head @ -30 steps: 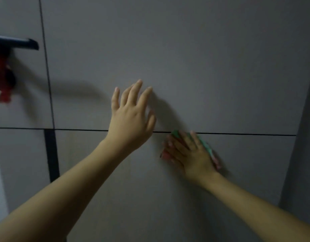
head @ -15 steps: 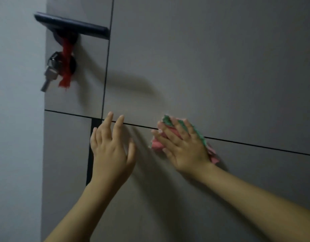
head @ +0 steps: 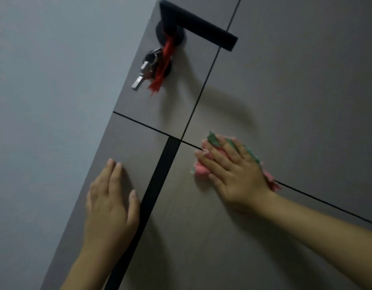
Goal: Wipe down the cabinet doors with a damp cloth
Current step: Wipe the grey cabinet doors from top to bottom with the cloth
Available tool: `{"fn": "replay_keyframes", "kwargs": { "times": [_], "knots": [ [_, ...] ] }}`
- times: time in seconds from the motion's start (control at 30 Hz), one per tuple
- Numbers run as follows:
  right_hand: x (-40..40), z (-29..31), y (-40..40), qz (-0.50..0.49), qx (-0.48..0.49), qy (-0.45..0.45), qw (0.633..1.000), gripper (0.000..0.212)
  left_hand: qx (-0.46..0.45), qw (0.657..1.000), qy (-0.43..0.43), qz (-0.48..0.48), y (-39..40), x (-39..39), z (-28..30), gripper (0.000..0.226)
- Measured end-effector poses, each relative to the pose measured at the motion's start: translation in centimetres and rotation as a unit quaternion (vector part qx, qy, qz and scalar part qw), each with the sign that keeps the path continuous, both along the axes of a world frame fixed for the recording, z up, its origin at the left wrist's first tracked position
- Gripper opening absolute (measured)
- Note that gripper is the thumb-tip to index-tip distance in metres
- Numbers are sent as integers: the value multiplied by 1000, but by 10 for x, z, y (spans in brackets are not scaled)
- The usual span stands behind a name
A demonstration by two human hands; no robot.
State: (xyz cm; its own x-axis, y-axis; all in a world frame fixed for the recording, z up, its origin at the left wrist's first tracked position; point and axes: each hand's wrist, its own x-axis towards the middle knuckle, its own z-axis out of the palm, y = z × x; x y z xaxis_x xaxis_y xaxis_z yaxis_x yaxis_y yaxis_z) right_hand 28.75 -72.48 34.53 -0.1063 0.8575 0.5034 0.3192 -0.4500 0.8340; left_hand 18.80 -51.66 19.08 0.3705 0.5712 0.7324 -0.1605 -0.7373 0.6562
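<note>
Sweeping leftward since a second ago, our right hand point(head: 235, 174) presses the cloth point(head: 202, 169) flat-fingered at frame centre over the door point(head: 296, 91) seam, while our left hand point(head: 109, 206), open and empty, has dropped lower left to brace, so wiping continues toward the edge.

Plain pale grey-blue painted wall point(head: 44, 101) fills the left side, flat, unmarked. Black lever handle point(head: 198, 26) with round black rose sits well above the fingers, up top. Silver keys on a ring point(head: 146, 69) hang in a lock just below the rose, a red ribbon strip point(head: 164, 65) dangling beside them. Thin dark grooves run between the grey panels; a wider black vertical strip point(head: 158, 185) passes between the two sets of fingers. Lighting dim, soft shadows falling to the right of the handle.
</note>
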Motion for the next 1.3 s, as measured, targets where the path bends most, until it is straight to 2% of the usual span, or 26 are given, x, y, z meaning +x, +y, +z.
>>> {"fn": "replay_keyframes", "kwargs": {
  "times": [0.1, 0.23, 0.33, 0.43, 0.5, 0.57, 0.63, 0.7, 0.8, 0.9, 1.0, 1.07, 1.2, 1.3],
  "knots": [
    [-5, 22, 21, -14, 42, 2, 999, 51, 31, 999, -25, -18, 11, -5, -8, 67],
    [-17, 30, 110, 14, 130, 18, 991, 53, 58, 996, -58, -47, 19, -3, -19, 63],
    [-16, 3, 119, 25, 48, 6, 999, 53, 79, 994, -66, -44, 23, 1, -27, 61],
    [-13, -24, 71, 16, -83, -10, 996, 49, 83, 993, -62, -53, 26, 0, -32, 61],
    [-11, -14, 48, -1, -113, -22, 993, 48, 92, 994, -43, -37, 25, -2, -31, 61],
    [-13, 5, 55, -9, -69, -19, 997, 49, 82, 995, -39, -34, 21, 0, -31, 62],
    [-17, 20, 95, 3, 21, -9, 1000, 50, 64, 997, -46, -18, 18, 2, -30, 61],
    [-21, 18, 147, 24, 67, -3, 997, 52, 44, 998, -54, -3, 15, 7, -28, 61],
    [-21, -2, 172, 47, -6, -17, 999, 51, 0, 998, -67, -17, 10, 12, -27, 62],
    [-19, -12, 122, 33, -113, -38, 992, 50, -8, 997, -68, -28, 10, 15, -28, 64],
    [-18, -1, 82, 16, -160, -45, 986, 49, 3, 998, -54, -25, 10, 13, -29, 64],
    [-18, 5, 92, 4, -141, -42, 989, 50, 13, 999, -43, -28, 12, 11, -31, 65],
    [-22, -6, 150, 32, -14, -20, 999, 51, 35, 999, -38, -19, 14, 9, -35, 65],
    [-15, -23, 120, 19, -44, -30, 998, 51, 29, 998, -50, -28, 14, 8, -35, 63]
  ]
}}
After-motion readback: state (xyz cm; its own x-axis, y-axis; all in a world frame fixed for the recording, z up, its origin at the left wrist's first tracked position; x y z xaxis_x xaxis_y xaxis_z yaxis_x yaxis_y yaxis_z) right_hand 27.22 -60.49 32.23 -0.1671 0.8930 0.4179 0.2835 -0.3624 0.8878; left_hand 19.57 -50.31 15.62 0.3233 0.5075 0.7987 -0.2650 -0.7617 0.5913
